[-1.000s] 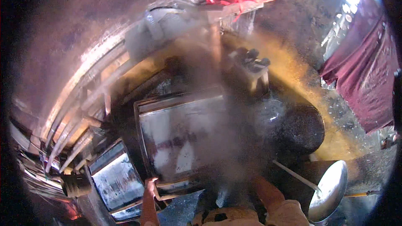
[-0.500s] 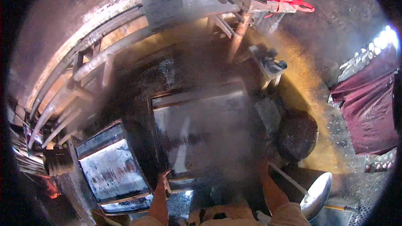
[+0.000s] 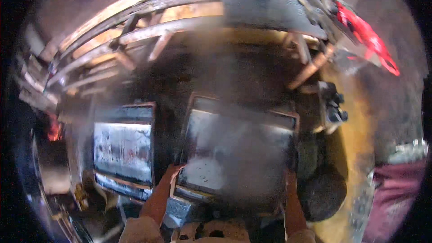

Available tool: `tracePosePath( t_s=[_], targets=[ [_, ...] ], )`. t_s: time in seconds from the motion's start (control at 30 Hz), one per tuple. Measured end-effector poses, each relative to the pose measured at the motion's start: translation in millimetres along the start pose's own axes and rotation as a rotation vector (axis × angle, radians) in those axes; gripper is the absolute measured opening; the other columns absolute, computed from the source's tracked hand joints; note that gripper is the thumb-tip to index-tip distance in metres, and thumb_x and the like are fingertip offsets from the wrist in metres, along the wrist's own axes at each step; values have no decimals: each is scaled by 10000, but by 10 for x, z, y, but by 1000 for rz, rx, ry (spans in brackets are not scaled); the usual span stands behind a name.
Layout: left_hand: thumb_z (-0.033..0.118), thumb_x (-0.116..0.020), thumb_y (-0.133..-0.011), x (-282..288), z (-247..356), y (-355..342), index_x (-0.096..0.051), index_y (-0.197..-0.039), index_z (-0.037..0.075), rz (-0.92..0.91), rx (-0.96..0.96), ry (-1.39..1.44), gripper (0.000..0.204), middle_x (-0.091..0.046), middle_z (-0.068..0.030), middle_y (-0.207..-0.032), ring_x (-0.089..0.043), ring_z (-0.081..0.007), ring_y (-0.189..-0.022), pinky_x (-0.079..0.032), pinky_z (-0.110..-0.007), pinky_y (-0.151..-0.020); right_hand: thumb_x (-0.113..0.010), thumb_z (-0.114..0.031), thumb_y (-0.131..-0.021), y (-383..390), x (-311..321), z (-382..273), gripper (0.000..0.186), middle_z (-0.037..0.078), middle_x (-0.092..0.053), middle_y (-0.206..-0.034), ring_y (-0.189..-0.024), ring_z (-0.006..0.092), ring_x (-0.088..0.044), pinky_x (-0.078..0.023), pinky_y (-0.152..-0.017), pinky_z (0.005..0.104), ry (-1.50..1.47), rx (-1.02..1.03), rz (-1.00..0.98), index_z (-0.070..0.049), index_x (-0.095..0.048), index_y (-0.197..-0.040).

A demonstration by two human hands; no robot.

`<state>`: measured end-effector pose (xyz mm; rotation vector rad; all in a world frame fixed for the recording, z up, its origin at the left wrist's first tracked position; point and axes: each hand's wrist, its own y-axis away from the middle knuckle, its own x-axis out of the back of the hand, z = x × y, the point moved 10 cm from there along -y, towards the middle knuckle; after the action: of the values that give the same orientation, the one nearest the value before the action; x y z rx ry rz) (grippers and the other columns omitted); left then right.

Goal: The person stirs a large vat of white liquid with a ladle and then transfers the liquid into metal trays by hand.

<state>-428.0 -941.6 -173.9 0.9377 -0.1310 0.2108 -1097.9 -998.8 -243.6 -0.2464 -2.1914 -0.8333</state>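
A large shallow wooden-framed tray (image 3: pixel 204 175) with a pale, wet-looking surface lies in front of me, half veiled by steam. My left hand (image 3: pixel 175 171) is closed on its left edge near the lower corner. On the opposite edge, my right hand (image 3: pixel 290 178) also grips the frame, though haze blurs its fingers. To the left rests a similar framed tray (image 3: pixel 122 141), its whitish surface streaked with dark and reddish marks; neither hand touches it.
A wooden rail structure (image 3: pixel 166 26) and a grey sheet-topped bench (image 3: pixel 256 6) run along the back. A red plastic bag (image 3: pixel 366 33) lies at the back right. Near my right arm stands a dark round basket-like container (image 3: pixel 325 195). Fire (image 3: pixel 54 128) glows at the far left.
My view has turned, so the back bench and red bag appear farther right. The large tray looks closer and squarer to me, with both hands still at its sides.
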Motion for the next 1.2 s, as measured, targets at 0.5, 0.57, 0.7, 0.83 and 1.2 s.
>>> tracePosePath(
  t_s=[0.5, 0.57, 0.7, 0.83, 1.2],
  targets=[
    [325, -749, -682, -287, 602, -452, -562, -1184, 39, -294, 53, 119, 607, -556, -124, -1210, -501, -264, -1128, -369, -395, -962, -691, -334, -715, -283, -289, -285, 554, 76, -597, -1091, -1013, 282, -548, -406, -871, 488, -297, -87, -306, -104, -524, -1190],
    [332, -774, -655, -237, 503, -373, -571, -1179, 58, -219, 46, 97, 625, -578, -114, -1184, -514, -256, -1117, -375, -386, -961, -696, -333, -713, -249, -238, -401, 548, 73, -597, -1090, -1016, 278, -546, -404, -877, 487, -327, -100, -318, -104, -532, -1182],
    [297, -825, -576, 27, 1090, 328, -607, -1122, 62, 146, -191, -223, 633, -637, -105, -1067, -566, -256, -1022, -398, -368, -933, -704, -331, -708, 2, -192, -702, 535, 65, -598, -1090, -1023, 271, -543, -399, -888, 486, -427, -142, -314, -105, -548, -1167],
    [280, -819, -536, 331, 1056, 582, -602, -1078, 17, -64, -142, -169, 640, -640, -144, -1003, -583, -266, -916, -435, -375, -857, -712, -329, -703, 401, -242, -1061, 523, 58, -599, -1089, -1030, 263, -539, -394, -899, 484, -489, -148, -364, -105, -563, -1152],
    [239, -764, -652, 2685, 331, 677, -629, -1050, 53, 23, -268, -3, 459, -649, -70, -954, -596, -206, -856, -442, -337, -816, -719, -304, -701, 1715, -1074, -2827, 436, 29, -602, -1052, -993, 244, -545, -402, -896, 470, -478, -66, -426, -127, -606, -1084]
  ],
)
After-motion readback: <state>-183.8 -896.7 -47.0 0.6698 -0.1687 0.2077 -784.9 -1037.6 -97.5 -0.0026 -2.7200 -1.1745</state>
